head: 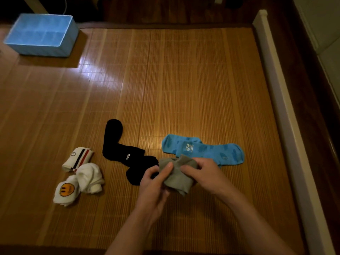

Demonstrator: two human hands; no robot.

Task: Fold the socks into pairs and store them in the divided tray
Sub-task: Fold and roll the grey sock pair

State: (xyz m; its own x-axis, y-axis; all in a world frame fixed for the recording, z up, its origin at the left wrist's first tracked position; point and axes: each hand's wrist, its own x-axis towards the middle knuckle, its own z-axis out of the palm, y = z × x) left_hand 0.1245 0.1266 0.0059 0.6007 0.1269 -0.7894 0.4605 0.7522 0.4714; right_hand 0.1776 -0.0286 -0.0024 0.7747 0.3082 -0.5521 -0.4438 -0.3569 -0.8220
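Note:
Both my hands hold a grey sock bundle [177, 178] low in the middle of the bamboo mat. My left hand [153, 184] grips its left side with the thumb on top. My right hand [204, 174] curls over its right side. Black socks [119, 144] lie flat just left of the bundle, partly under my left hand. Blue patterned socks [207, 149] lie behind my right hand. Three white sock bundles sit further left: a striped one [78, 159], a plain one [90, 177] and a smiley-face one [66, 191]. The blue divided tray [64, 45] stands at the far left corner.
The bamboo mat [165, 80] covers a wide bed-like surface. A pale raised edge [276, 85] runs along the right side, with dark wooden floor beyond it. A pale cushion or sofa edge [327, 34] shows at the far right.

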